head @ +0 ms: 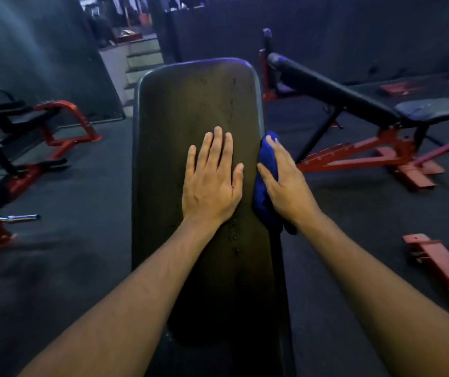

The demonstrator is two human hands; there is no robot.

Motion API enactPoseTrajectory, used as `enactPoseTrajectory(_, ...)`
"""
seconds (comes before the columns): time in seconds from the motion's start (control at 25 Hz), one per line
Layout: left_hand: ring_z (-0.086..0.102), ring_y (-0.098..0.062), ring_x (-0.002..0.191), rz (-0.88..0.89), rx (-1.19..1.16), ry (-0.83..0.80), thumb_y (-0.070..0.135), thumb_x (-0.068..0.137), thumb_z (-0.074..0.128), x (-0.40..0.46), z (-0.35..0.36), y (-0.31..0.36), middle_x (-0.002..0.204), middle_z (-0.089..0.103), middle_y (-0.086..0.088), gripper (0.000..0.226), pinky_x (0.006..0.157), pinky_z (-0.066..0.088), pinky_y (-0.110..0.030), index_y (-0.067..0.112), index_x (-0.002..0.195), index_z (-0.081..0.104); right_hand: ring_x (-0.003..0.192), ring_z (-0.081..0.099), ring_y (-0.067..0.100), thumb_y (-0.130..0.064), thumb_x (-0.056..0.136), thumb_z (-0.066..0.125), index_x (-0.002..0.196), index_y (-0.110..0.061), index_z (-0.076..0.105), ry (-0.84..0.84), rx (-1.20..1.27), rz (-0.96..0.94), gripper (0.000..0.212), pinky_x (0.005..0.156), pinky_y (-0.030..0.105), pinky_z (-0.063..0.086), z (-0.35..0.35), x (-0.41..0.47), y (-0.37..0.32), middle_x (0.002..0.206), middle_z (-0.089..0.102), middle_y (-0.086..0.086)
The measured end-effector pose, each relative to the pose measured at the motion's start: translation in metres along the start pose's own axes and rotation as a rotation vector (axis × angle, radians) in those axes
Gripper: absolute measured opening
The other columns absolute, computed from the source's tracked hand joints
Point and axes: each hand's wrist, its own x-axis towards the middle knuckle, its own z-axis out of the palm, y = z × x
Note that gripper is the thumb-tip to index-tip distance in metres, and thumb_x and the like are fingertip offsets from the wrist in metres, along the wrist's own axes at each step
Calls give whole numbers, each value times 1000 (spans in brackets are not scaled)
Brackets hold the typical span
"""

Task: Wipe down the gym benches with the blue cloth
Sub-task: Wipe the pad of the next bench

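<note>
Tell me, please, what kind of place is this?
Most likely a gym. A long black padded bench lies under the hands, a black adjustable bench on a red steel frame stands to the right, and red metal equipment frames rest on dark flooring.

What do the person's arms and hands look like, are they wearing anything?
Both arms are bare as far as the picture shows: no sleeves in view. The left hand and the right hand wear no gloves. I see no rings, watch or wristbands on them.
</note>
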Motion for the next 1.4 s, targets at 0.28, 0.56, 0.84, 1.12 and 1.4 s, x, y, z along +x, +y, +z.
enactPoseTrajectory(0.28, 16, -24, 157, -5, -5, -4, 44, 106, 23, 1, 1, 0, 169, 20, -9, 62, 128, 13, -48, 15, 161, 23, 150, 16, 2, -31, 98, 49, 154, -33, 24, -97, 65, 69, 62, 122, 23, 16, 15, -150, 24, 162, 20, -17)
enactPoseTrajectory(0.56, 11, -25, 158, 23, -53, -7, 41, 106, 18, 0, -1, -1, 170, 15, -11, 62, 128, 8, -49, 13, 162, 18, 144, 31, 10, -22, 102, 51, 153, -17, 32, 128, -9, 75, 55, 121, 31, 25, 16, -33, -8, 157, 37, 0)
enactPoseTrajectory(0.84, 16, -27, 157, 24, -94, 17, 39, 105, 19, 0, 0, 1, 169, 19, -12, 62, 127, 12, -50, 12, 161, 23, 136, 43, 4, -22, 102, 52, 151, -23, 37, 103, 81, 128, 52, 118, 32, 31, 13, -43, -3, 149, 48, -4)
enactPoseTrajectory(1.12, 15, -28, 157, 23, -98, 5, 39, 107, 23, 0, -1, -1, 169, 18, -14, 61, 126, 12, -51, 11, 161, 21, 139, 33, -6, -23, 100, 52, 152, -30, 30, 31, 38, 142, 57, 117, 18, 25, 22, -127, 2, 153, 36, -17)
enactPoseTrajectory(1.4, 17, -29, 156, 43, -92, 28, 41, 107, 25, 4, -1, -1, 168, 20, -14, 61, 125, 12, -51, 13, 161, 22, 140, 37, 6, -25, 102, 52, 152, -20, 34, 145, 34, 86, 54, 120, 34, 29, 19, -32, -7, 153, 43, -3)
